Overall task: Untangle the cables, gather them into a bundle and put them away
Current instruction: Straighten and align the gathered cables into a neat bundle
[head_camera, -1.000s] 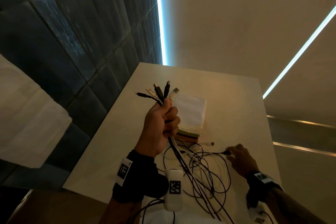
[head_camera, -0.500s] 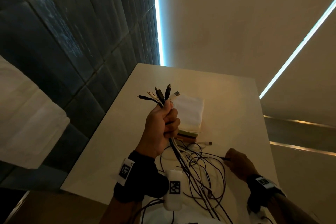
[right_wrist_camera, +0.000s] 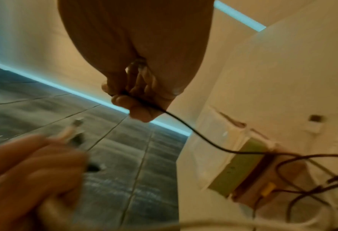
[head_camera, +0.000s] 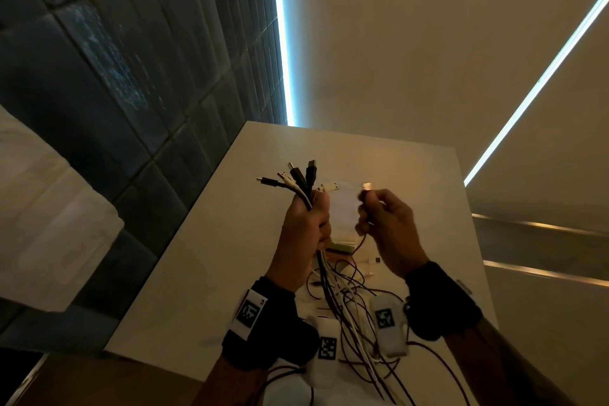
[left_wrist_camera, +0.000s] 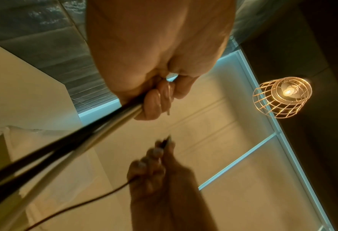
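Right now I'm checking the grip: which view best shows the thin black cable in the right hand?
The right wrist view: the thin black cable leaves the curled fingers of the right hand sharply. The head view blurs it; the left wrist view shows only a dim strand.

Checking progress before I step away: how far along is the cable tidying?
Partly done. The left hand grips a bundle of cable ends. In hand: the right hand pinches one more dark cable beside it. Left: loose loops tangled on the table, nothing put away.
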`<move>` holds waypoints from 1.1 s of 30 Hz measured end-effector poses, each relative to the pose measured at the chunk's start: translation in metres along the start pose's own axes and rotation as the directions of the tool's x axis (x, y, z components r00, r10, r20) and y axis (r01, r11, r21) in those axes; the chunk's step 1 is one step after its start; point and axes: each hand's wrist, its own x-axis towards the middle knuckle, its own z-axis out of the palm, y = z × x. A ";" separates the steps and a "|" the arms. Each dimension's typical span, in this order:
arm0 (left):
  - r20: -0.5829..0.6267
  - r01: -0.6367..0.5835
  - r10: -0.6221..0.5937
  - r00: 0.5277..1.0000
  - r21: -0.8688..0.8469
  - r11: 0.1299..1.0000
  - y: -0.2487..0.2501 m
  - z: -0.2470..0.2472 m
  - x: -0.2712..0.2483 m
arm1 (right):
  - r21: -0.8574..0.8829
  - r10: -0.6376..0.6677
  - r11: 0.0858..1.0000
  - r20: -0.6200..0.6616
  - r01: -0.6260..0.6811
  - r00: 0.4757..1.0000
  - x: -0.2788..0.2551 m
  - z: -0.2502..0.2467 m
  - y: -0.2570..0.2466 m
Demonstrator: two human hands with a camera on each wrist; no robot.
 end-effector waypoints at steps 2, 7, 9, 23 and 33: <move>-0.046 -0.014 0.017 0.999 0.073 0.997 -0.004 0.002 0.002 | -0.078 -0.046 0.995 0.128 0.056 0.991 -0.006 0.020 -0.006; -0.129 -0.021 0.043 0.991 0.163 0.986 -0.007 -0.001 -0.002 | -0.133 -0.043 0.989 0.197 0.071 0.979 -0.020 0.041 -0.018; -0.143 -0.074 0.093 0.985 0.132 0.988 -0.006 -0.006 -0.002 | -0.139 -0.004 0.990 0.207 0.033 0.978 -0.026 0.040 -0.017; -0.130 -0.131 0.129 0.983 -0.005 0.991 0.000 -0.008 -0.001 | -0.179 -0.083 0.973 0.328 0.148 0.941 -0.033 0.039 -0.010; -0.158 -0.159 0.122 0.980 -0.247 0.956 0.004 -0.020 0.000 | -0.541 0.017 0.827 0.298 0.154 0.954 -0.015 -0.003 0.070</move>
